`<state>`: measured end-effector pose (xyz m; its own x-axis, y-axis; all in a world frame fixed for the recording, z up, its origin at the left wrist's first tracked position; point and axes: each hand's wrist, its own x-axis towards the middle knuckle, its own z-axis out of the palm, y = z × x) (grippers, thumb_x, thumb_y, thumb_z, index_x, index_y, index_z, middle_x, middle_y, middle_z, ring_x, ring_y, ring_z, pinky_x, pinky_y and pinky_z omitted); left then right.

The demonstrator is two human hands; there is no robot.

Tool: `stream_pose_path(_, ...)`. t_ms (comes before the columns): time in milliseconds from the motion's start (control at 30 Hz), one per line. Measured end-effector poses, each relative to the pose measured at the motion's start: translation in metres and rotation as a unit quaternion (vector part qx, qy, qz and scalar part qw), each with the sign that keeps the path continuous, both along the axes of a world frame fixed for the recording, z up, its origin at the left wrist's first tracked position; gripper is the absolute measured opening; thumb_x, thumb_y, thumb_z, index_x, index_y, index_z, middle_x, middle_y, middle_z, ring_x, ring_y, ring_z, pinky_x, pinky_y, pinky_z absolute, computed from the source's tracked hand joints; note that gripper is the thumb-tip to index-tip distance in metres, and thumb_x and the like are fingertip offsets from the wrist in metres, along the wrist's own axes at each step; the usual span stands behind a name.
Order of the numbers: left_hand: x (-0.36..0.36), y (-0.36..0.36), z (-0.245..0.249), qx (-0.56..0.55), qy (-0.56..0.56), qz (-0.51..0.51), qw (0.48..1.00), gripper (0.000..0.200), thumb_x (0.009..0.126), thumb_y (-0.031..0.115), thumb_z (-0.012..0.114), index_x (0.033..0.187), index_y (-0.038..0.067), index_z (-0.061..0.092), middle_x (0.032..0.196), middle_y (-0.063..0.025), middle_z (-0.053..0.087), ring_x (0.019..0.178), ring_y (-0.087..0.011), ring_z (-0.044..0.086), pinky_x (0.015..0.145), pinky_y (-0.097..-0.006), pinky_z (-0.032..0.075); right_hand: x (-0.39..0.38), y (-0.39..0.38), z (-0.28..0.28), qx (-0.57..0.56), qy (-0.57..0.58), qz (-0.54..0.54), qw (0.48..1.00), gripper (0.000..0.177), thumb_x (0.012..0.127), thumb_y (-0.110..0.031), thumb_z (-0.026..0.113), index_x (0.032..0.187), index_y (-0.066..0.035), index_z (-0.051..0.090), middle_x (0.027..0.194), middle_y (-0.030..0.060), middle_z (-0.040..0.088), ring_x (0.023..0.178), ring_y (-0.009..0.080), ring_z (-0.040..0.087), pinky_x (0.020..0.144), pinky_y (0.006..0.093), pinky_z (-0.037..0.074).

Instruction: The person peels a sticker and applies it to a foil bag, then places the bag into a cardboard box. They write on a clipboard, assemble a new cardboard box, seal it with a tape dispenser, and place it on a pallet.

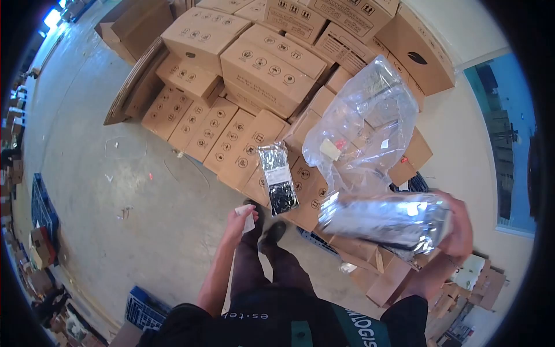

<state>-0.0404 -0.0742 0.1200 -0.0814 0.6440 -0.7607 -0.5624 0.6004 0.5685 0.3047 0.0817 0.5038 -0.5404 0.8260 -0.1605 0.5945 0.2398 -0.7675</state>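
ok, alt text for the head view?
Right hand grips a shiny silver packet; left hand holds a small white slip. Beyond them, a clear plastic bag and a silver-and-black packet lie on stacked cardboard boxes.

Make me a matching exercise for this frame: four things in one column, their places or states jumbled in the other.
1. left hand
2. right hand
3. clear plastic bag
4. silver-and-black packet

A. crumpled and see-through, over the cardboard boxes
B. holding a white slip
C. lying on the boxes, with a white label
D. gripping one end of a shiny silver package

Pairs: 1-B, 2-D, 3-A, 4-C
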Motion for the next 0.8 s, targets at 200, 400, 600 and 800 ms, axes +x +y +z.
stream_pose_path(200, -0.004, 0.005, 0.0, 0.024, 0.014, 0.038, 0.999, 0.023, 0.088, 0.022, 0.063, 0.098, 0.002, 0.062, 0.081, -0.006, 0.064, 0.07, -0.0136, 0.062, 0.062, -0.026, 0.05, -0.093, -0.002, -0.106, 0.082, -0.02, 0.095, 0.992, 0.052, 0.063, -0.01, 0.074, 0.113, -0.004, 0.059, 0.105, 0.0129, 0.064, 0.093, 0.0301, 0.064, 0.081, 0.0354, 0.05)
stream_pose_path(400, 0.0, 0.043, -0.013, 0.052, 0.024, 0.061, 0.996, 0.033, 0.089, 0.029, 0.062, 0.106, 0.001, 0.061, 0.083, -0.0034, 0.064, 0.07, -0.0105, 0.059, 0.06, -0.025, 0.048, -0.119, -0.077, -0.291, 0.313, -0.136, 0.108, 0.934, 0.041, 0.08, -0.008, 0.056, 0.12, -0.012, 0.058, 0.131, 0.0085, 0.051, 0.124, 0.0295, 0.043, 0.101, 0.0448, 0.039)
stream_pose_path(600, 0.03, 0.061, -0.042, 0.061, 0.115, -0.053, 0.99, 0.037, 0.08, 0.037, 0.073, 0.095, 0.004, 0.065, 0.081, 0.0009, 0.062, 0.067, -0.0064, 0.053, 0.058, -0.0234, 0.043, -0.087, -0.087, -0.397, 0.179, -0.092, 0.214, 0.956, 0.051, 0.081, -0.006, 0.055, 0.131, -0.011, 0.046, 0.146, 0.0091, 0.032, 0.137, 0.0315, 0.027, 0.109, 0.0486, 0.028)
stream_pose_path(800, 0.03, 0.054, -0.032, 0.045, 0.191, -0.026, 0.98, 0.032, 0.081, 0.033, 0.072, 0.09, 0.003, 0.065, 0.074, 0.0011, 0.06, 0.064, -0.0077, 0.052, 0.059, -0.0239, 0.041, -0.098, -0.093, -0.346, 0.107, 0.054, -0.074, 0.99, 0.048, 0.072, -0.005, 0.067, 0.118, -0.005, 0.053, 0.126, 0.0168, 0.049, 0.121, 0.0333, 0.045, 0.102, 0.0429, 0.036)
